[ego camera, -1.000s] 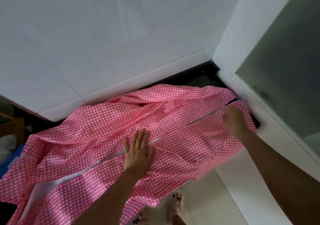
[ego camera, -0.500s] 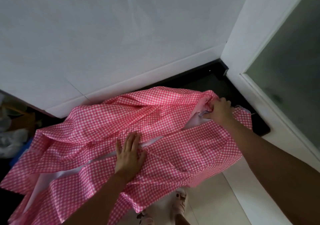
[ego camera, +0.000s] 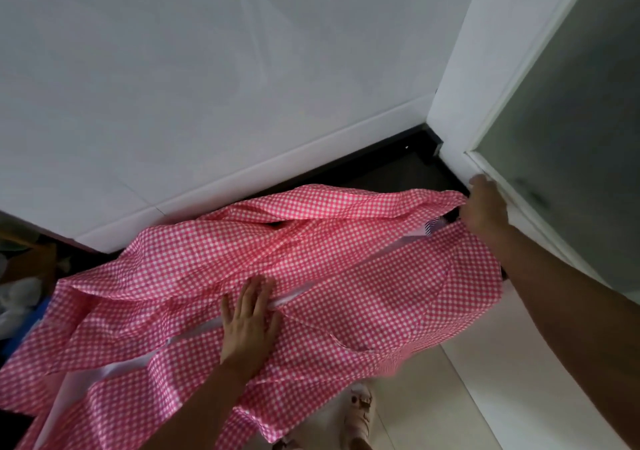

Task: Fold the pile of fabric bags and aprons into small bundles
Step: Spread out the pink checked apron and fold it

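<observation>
the pink checked apron (ego camera: 346,241) lies spread on the dark counter (ego camera: 398,176), under the white wall. its long line runs from the low left up to the right, where the counter ends by the frosted glass door (ego camera: 571,138). some of it hangs off the near edge, above the person's sandal (ego camera: 360,411).

the left hand (ego camera: 251,325) lies flat on the middle of the apron, with its fingers straight and close together. it presses the cloth down and holds nothing. the right hand (ego camera: 485,210) is at the far right end. the cloth bunches up into it, so it looks like it grips that end, but its fingertips are hidden behind the hand.

the rest of the apron lies to the left of the right hand. so the next move is likely to bring that end leftward along the long line, over the flat hand, which marks the fold.
</observation>
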`<state>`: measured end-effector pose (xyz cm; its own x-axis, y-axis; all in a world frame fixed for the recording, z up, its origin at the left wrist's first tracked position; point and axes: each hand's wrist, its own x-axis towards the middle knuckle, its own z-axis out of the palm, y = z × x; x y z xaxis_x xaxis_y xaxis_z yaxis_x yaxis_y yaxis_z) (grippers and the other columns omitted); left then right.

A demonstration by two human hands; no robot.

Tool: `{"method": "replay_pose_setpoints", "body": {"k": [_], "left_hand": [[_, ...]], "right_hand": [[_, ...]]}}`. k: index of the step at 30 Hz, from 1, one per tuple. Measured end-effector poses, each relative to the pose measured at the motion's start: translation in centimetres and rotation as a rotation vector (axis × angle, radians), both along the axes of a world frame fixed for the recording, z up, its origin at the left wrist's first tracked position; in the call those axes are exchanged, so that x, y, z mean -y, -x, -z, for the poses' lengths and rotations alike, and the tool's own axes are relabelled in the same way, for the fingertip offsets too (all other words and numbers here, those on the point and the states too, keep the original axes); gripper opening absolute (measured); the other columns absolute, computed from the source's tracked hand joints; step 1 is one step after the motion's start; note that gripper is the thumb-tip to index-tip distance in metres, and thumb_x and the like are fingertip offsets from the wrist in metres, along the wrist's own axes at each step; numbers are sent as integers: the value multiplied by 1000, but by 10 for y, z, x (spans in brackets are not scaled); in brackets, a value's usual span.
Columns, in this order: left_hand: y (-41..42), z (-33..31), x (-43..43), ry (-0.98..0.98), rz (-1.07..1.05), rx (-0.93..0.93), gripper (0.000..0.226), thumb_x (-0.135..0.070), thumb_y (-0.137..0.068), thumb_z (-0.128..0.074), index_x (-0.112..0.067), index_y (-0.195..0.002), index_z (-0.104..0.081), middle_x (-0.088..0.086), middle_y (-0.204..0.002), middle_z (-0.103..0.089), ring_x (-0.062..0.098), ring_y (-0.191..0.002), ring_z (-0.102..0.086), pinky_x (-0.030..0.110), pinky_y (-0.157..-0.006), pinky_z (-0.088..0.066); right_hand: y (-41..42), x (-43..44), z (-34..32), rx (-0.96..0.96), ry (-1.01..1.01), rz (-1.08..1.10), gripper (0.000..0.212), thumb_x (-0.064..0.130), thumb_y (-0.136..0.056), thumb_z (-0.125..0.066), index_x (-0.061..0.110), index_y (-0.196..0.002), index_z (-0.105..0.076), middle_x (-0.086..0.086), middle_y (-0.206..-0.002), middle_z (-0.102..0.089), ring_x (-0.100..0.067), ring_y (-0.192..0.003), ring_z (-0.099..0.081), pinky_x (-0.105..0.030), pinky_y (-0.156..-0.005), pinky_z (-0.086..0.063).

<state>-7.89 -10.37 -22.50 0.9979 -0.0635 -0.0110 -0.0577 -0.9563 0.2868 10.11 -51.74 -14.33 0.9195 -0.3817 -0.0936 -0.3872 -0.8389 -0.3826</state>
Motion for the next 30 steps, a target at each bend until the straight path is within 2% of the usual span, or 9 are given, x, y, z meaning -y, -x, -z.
{"method": "replay_pose_setpoints", "body": {"k": [3, 6, 10, 14, 16, 18, 22, 26, 30], "left_hand": [[-4, 2, 1, 6, 33, 11, 47, -49, -100, -18, -22, -127, -46, 14, -138, -41, 34, -133, -34, 68, -107, -20], [-12, -5, 15, 37, 122, 72, 32, -28, -87, -37, -18, -116, -49, 12, -130, -39, 37, -125, -39, 72, -102, -23], [-37, -31, 59, 169, 238, 137, 48, -19, -77, -38, -12, -124, -44, 10, -137, -38, 28, -134, -28, 66, -106, -3], [-67, -35, 100, 72, 361, 55, 56, -45, -94, -36, -18, -143, -31, 5, -156, -23, 28, -146, -12, 58, -110, 4], [-75, -23, 111, -3, 443, -4, 66, -59, -95, -30, -24, -149, -21, 3, -158, -16, 28, -146, -7, 60, -110, 3], [-79, -8, 113, -62, 493, -62, 65, -61, -96, -24, -28, -151, -16, 1, -159, -14, 28, -146, -11, 62, -112, 3], [-84, 8, 105, -83, 475, -87, 54, -46, -99, -28, -21, -146, -33, 1, -154, -31, 24, -141, -31, 54, -114, -7], [-97, 5, 106, -93, 452, -89, 52, -42, -98, -29, -21, -144, -39, 2, -150, -39, 23, -140, -33, 54, -113, -9], [-107, 5, 103, -80, 431, -91, 51, -45, -101, -17, -26, -143, -38, 1, -149, -40, 22, -139, -33, 51, -114, -7]], "right_hand": [[-6, 13, -6, -236, -27, -209, 36, 12, -94, -48, 3, -129, -51, -24, -127, -53, -36, -113, -53, -42, -99, -43], [-11, 6, -28, -537, 109, -355, 34, 19, -98, -45, 5, -126, -57, -19, -125, -57, -31, -113, -55, -38, -98, -45], [-25, -7, -25, -126, -61, -355, 48, 13, -89, -57, 10, -136, -48, -18, -139, -44, -32, -128, -42, -42, -107, -36], [-37, -24, -11, -371, -50, -558, 77, 33, -73, -79, 21, -140, -43, -5, -135, -46, -29, -124, -42, -45, -104, -36], [-44, -31, -1, -450, 22, -537, 42, 32, -77, -73, 19, -115, -59, -3, -116, -59, -24, -104, -56, -35, -87, -46], [-55, -35, 3, -325, 50, -410, 12, 22, -86, -60, 10, -89, -63, -7, -91, -63, -26, -89, -62, -28, -70, -43], [-78, -28, -9, 185, -198, -157, 15, 6, -93, -48, 4, -94, -63, -13, -90, -66, -29, -88, -62, -30, -73, -47], [-70, -24, -24, 195, -393, -188, 31, 3, -96, -46, 6, -124, -57, -9, -124, -62, -22, -112, -57, -20, -91, -37], [-13, 0, -23, 149, -372, -75, 24, 9, -92, -55, 7, -115, -62, 2, -109, -62, -14, -100, -59, -20, -83, -39]]}}
